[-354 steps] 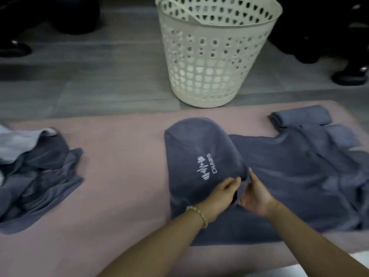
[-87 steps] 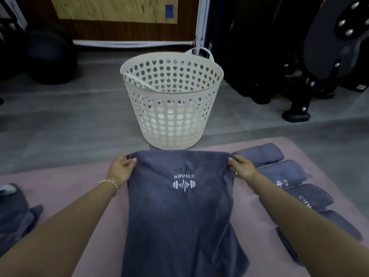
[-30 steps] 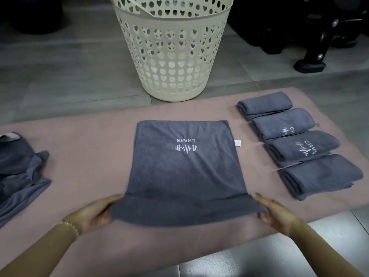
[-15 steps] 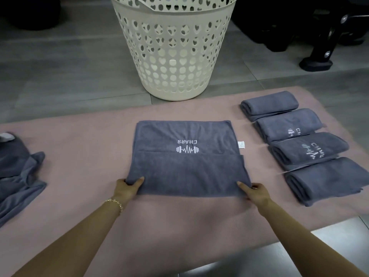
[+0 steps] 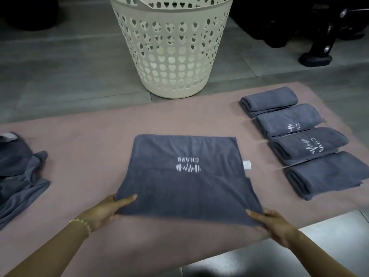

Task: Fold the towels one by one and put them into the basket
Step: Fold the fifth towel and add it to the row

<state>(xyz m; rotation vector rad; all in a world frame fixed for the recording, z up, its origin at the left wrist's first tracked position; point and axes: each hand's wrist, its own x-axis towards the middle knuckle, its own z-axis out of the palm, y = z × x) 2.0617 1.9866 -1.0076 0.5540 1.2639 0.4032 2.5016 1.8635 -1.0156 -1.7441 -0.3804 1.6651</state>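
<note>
A grey tiled floor [image 5: 69, 76] carries a long dusty-pink mat [image 5: 89, 156] that runs across the whole view. A tall cream plastic basket [image 5: 171, 56] pierced with heart-shaped holes stands upright on the floor, just beyond the mat's far edge.

A dark grey towel [image 5: 185, 188] with a white dumbbell logo lies part-folded in the middle of the mat, in front of the basket. Its near edge is raised off the mat. A loose heap of unfolded grey towels [image 5: 18, 176] sits at the mat's left end. Four folded grey towels [image 5: 307, 148] lie side by side in a row at the right end.

The person's left hand [image 5: 105, 210] grips the towel's near left corner, thumb on top, fingers beneath. The right hand [image 5: 273, 224] pinches the near right corner in its fingers. A gold bead bracelet [image 5: 82, 223] circles the left wrist. A small white label [image 5: 246, 164] sticks out from the towel's right edge.
</note>
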